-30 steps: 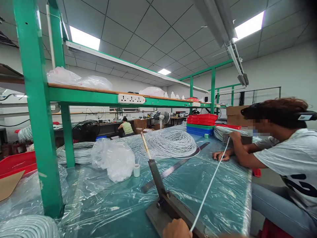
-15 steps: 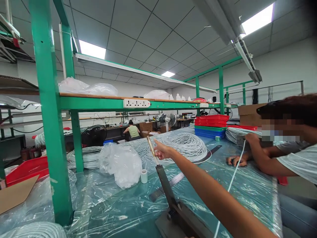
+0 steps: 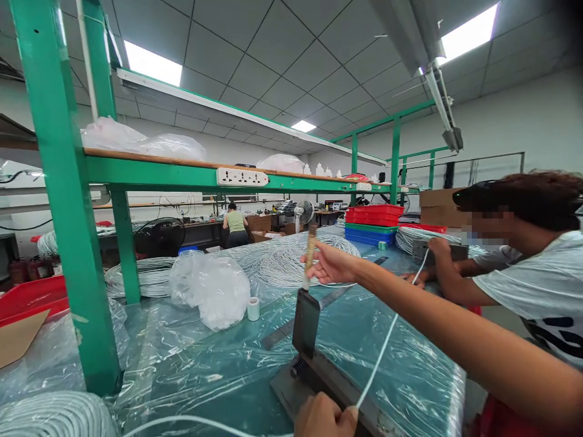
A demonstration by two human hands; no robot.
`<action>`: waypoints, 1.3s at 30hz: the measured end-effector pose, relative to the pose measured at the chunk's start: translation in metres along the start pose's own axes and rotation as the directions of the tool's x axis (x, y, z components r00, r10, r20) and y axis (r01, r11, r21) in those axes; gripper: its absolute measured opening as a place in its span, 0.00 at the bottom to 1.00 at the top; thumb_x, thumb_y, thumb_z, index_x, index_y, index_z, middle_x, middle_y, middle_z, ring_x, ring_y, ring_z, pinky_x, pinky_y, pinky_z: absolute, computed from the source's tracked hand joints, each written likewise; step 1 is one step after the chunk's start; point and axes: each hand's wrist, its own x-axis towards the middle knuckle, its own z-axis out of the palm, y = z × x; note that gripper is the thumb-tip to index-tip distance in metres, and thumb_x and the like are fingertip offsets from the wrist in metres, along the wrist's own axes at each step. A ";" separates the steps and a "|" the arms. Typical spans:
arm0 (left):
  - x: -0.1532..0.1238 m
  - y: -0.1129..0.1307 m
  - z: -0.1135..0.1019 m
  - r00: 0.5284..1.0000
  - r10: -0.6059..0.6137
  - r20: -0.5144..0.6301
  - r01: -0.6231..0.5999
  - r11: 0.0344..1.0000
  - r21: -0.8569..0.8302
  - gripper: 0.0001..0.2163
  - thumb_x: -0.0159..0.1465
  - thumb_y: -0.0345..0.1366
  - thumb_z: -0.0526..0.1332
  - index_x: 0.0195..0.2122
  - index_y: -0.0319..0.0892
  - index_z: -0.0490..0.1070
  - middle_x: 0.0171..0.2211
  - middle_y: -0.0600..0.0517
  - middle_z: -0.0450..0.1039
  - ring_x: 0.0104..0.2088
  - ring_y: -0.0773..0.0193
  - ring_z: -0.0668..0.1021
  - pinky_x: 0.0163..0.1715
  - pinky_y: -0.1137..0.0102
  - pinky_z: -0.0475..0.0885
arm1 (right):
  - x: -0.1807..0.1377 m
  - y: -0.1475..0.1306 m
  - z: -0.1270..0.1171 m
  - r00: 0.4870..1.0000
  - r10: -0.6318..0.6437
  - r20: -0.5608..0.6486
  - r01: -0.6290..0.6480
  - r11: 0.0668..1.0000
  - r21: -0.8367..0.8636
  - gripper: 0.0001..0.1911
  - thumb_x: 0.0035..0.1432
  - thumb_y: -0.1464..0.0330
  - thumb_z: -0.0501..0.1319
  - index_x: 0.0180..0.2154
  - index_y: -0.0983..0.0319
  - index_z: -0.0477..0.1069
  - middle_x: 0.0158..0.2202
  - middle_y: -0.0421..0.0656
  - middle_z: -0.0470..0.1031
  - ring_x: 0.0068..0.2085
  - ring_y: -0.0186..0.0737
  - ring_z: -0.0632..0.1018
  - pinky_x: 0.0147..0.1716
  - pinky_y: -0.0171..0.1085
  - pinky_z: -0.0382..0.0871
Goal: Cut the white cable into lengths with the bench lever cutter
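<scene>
Clamping right hand (image 3: 334,267) around cutter handle (image 3: 310,255), pinching white cable (image 3: 387,343) in left hand (image 3: 324,417); keeping cable taut and square across the blade, fingers clear

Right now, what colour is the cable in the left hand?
White; the cable shows best in the head view, pinched in the left hand.

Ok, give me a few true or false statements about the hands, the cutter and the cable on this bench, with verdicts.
1. The right hand grips the cutter lever handle. True.
2. The left hand is off the white cable. False: it pinches the cable at the cutter base.
3. The lever lies flat. False: it stands raised.
4. A co-worker's hand holds the cable's far end. True.
5. The tape roll sits on the shelf. False: it is on the table.
</scene>
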 end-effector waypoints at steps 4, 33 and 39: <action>0.000 -0.005 -0.002 1.000 0.002 -0.002 -0.002 1.000 -0.018 0.13 0.58 0.42 0.54 0.29 0.41 0.75 0.34 0.43 0.75 0.37 0.52 0.75 0.33 0.66 0.66 | -0.070 0.033 -0.013 0.999 0.030 0.034 -0.031 0.999 0.010 0.23 0.64 0.56 0.36 0.30 0.63 0.59 0.19 0.47 0.73 0.14 0.32 0.70 0.11 0.25 0.64; 0.008 -0.004 0.026 0.991 -0.049 -0.123 -0.015 0.881 -0.472 0.18 0.58 0.43 0.49 0.12 0.44 0.57 0.14 0.55 0.57 0.21 0.63 0.67 0.25 0.70 0.54 | -0.141 0.095 -0.032 0.948 0.317 0.038 -0.300 0.924 -0.236 0.15 0.59 0.70 0.41 0.43 0.70 0.60 0.29 0.53 0.75 0.13 0.32 0.71 0.07 0.22 0.59; 0.017 -0.010 0.033 0.988 -0.107 -0.111 0.047 0.895 -0.443 0.18 0.56 0.40 0.51 0.14 0.43 0.45 0.16 0.59 0.43 0.20 0.69 0.56 0.22 0.70 0.46 | -0.145 0.088 -0.024 0.945 0.327 0.016 -0.311 0.911 -0.271 0.11 0.53 0.70 0.46 0.37 0.67 0.61 0.25 0.51 0.74 0.14 0.34 0.72 0.09 0.25 0.64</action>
